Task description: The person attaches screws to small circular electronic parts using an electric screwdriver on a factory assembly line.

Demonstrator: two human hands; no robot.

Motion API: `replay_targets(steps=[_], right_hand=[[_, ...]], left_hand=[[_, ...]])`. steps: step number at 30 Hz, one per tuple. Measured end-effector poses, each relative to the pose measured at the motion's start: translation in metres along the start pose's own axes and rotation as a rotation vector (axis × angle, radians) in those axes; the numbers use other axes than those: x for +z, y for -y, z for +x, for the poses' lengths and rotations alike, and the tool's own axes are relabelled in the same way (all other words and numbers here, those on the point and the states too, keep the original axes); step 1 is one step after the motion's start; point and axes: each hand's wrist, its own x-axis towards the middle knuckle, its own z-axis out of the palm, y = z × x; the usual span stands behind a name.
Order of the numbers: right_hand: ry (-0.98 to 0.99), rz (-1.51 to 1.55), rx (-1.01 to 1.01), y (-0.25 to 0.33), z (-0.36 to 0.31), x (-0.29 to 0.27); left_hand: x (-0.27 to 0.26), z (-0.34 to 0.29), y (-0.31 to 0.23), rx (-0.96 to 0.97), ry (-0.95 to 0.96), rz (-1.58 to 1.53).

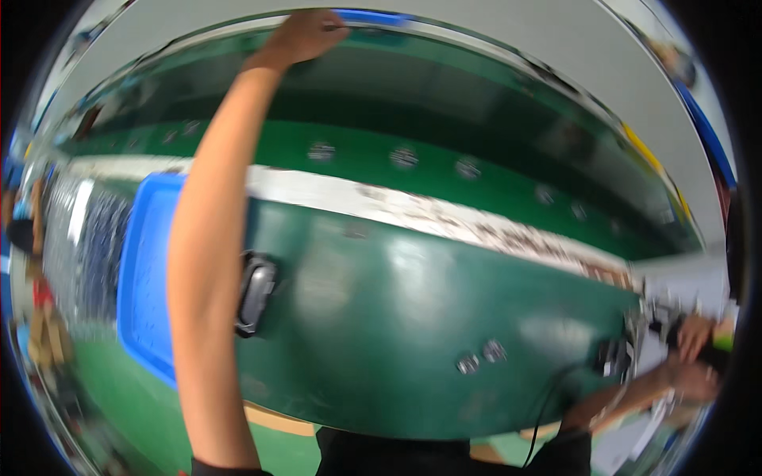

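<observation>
My left arm stretches far across the table. At the top of the view, my left hand (pixel 305 38) is by a blue bin (pixel 371 16) on the ledge, its fingers drawn together around a small dark thing too blurred to name. Off to the right, my right hand (pixel 692 382) is beyond the table's edge, its fingers smeared by motion. On the green table (pixel 381 317), a black and grey oblong device (pixel 256 293) lies beside my left forearm. Two small round metallic parts (pixel 481 357) sit close together toward the front right.
A blue tray (pixel 143 278) stands left, partly behind my forearm, beside clear plastic wrapping (pixel 91 254). Beyond a white rail (pixel 317 190), several round parts (pixel 403 158) lie on a green belt. A black device (pixel 611 357) with a cable is right. Another person's hand (pixel 695 335) is near mine.
</observation>
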Motion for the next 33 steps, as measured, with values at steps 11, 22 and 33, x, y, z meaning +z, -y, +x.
replay_targets(steps=[11, 22, 33], right_hand=[[-0.005, -0.08, -0.046, 0.061, 0.05, -0.058], [0.08, -0.038, -0.113, 0.042, 0.058, -0.053], [0.186, 0.201, 0.038, -0.002, 0.043, 0.006]], left_hand=[[0.089, -0.049, -0.346, 0.186, 0.399, -0.546], [0.184, -0.035, -0.424, 0.024, 0.074, -0.435], [0.063, -0.192, -0.304, 0.276, 0.388, -0.695]])
